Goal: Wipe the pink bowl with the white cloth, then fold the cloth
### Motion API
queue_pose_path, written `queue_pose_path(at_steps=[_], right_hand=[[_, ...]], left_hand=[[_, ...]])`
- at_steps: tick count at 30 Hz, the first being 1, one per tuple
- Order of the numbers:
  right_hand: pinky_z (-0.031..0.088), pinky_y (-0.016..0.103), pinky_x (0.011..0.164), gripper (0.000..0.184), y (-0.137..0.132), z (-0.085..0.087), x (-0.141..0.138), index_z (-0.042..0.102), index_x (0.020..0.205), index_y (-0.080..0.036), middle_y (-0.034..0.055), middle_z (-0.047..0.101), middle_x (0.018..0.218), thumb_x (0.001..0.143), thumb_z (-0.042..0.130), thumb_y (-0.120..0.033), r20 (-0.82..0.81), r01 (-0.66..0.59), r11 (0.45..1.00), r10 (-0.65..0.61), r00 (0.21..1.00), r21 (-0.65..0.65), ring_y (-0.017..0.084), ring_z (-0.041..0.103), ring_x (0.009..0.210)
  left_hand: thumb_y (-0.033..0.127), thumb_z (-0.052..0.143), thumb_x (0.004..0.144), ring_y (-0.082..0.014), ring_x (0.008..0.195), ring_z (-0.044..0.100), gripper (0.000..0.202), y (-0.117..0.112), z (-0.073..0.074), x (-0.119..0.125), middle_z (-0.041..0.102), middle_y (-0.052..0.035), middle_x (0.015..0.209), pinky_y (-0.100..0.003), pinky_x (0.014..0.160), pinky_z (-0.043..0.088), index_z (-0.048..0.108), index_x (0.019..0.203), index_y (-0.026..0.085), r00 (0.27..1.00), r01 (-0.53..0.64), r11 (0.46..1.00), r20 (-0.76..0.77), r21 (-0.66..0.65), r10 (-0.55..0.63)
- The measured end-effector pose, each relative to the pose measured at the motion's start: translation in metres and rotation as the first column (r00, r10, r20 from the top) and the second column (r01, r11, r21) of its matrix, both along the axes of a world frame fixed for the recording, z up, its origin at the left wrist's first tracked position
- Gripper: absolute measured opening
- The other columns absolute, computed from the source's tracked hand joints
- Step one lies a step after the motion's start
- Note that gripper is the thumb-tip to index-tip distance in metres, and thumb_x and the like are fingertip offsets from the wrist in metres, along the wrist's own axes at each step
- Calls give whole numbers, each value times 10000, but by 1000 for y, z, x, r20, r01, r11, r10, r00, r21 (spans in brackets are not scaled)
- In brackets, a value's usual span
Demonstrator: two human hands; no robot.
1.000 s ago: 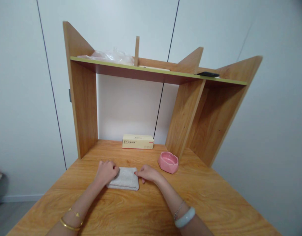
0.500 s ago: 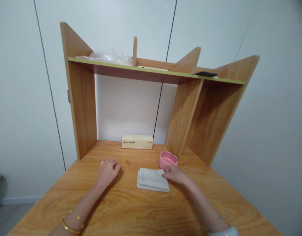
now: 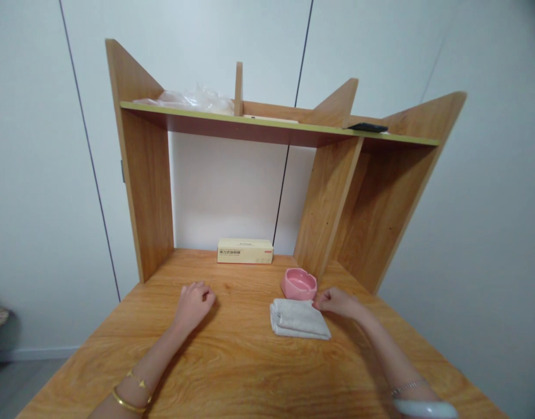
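Note:
A folded white towel (image 3: 299, 319) lies flat on the wooden desk (image 3: 232, 361), right of centre. My right hand (image 3: 338, 302) rests at its far right corner, fingers pinched together on the towel's edge. A pink ceramic dish (image 3: 299, 283) stands just behind the towel, almost touching it. Resting on the desk well to the left of the towel, my left hand (image 3: 193, 302) has its fingers loosely curled and holds nothing.
A long cream box (image 3: 245, 251) lies at the back of the desk against the wall. The wooden hutch (image 3: 149, 192) rises behind, with upright side panels. On its top shelf lie crumpled clear plastic (image 3: 193, 99) and a flat black object (image 3: 367, 127).
My right hand has slid the folded towel from the desk's middle to the right, beside the pink dish. My left hand let go of the towel and has stayed in place.

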State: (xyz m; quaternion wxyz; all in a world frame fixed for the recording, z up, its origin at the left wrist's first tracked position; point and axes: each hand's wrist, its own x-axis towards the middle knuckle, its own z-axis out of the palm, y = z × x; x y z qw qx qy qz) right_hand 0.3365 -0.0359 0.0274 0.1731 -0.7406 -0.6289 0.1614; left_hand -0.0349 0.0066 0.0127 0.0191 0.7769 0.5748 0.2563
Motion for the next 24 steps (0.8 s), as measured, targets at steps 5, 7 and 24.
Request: queue_pose_path(at_steps=[5, 7, 24], right_hand=[[351, 222, 598, 157, 6, 16, -35, 631, 734, -150, 51, 614, 751, 705, 520, -258, 116, -58, 965, 29, 993, 256, 141, 535, 675], [368, 237, 679, 157, 12, 14, -48, 642, 723, -143, 76, 623, 808, 720, 503, -217, 180, -125, 950, 75, 981, 286, 161, 549, 759], [355, 257, 726, 240, 17, 11, -86, 659, 632, -172, 82, 662, 777, 785, 478, -210, 378, -124, 968, 33, 925, 219, 190, 567, 841]], left_hand=[[214, 356, 772, -201, 801, 544, 293, -1, 0, 0, 649, -57, 762, -312, 723, 304, 604, 622, 175, 999, 35, 999, -2, -9, -35], [217, 359, 774, -202, 802, 542, 291, -1, 0, 0, 651, -58, 770, -313, 720, 300, 605, 625, 175, 999, 48, 999, -2, -10, -48], [199, 365, 784, -197, 818, 543, 289, 0, -3, 0, 651, -60, 786, -302, 722, 299, 618, 647, 176, 998, 58, 998, 6, -32, -58]])
